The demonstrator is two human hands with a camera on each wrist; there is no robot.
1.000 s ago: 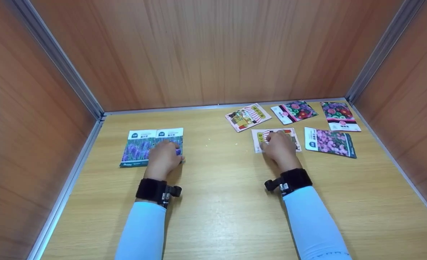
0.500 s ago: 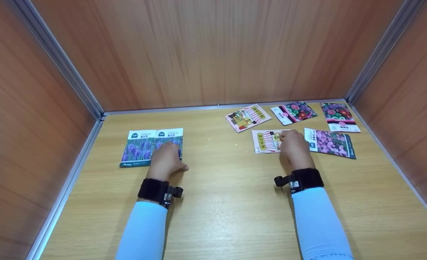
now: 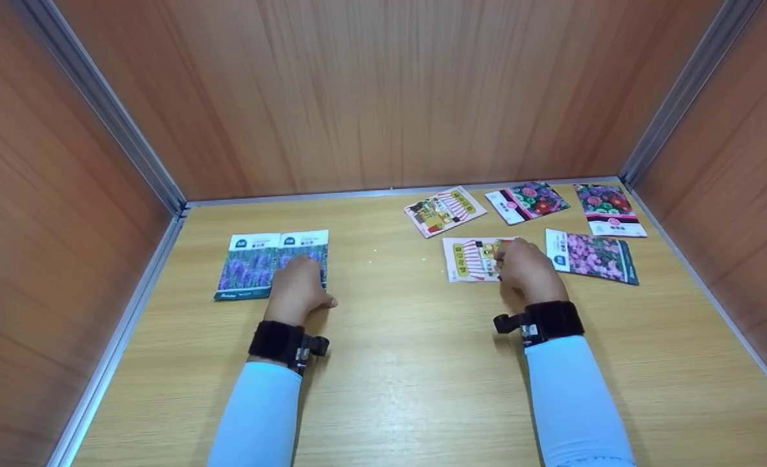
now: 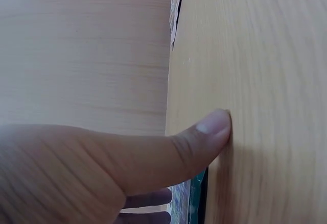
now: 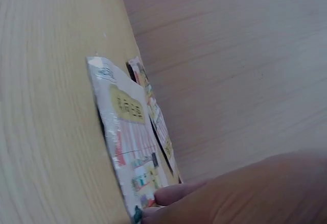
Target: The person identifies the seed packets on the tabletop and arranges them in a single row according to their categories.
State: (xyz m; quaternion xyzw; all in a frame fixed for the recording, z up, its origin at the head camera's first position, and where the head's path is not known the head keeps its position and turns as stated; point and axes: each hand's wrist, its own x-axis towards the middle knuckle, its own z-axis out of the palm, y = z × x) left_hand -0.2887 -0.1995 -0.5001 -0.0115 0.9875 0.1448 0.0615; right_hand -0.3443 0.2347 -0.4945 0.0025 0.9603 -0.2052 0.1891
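My right hand (image 3: 530, 269) pinches the right end of a pink-and-white striped seed packet (image 3: 466, 261) with a yellow label. In the right wrist view the fingertips (image 5: 168, 194) sit at that packet's (image 5: 125, 117) near end. My left hand (image 3: 297, 285) rests on the right one of two purple-flower seed packets (image 3: 321, 241), which lie side by side on the left. Its thumb (image 4: 196, 142) is stretched out sideways in the left wrist view, apart from the packet's green edge (image 4: 196, 196). The other purple-flower packet (image 3: 247, 269) lies just left of the hand.
Behind the right hand lie another striped packet (image 3: 445, 211) and two mixed-flower packets (image 3: 529, 201). A pink-flower packet (image 3: 596, 256) is right of the hand. A few tiny pale specks (image 3: 370, 261) dot the table (image 3: 389, 376). Wooden panels (image 3: 389, 97) enclose three sides.
My right hand has shifted to the right end of the striped packet, which has since slid a little left and nearer. My left hand's thumb has moved out from the purple-flower packet's edge.
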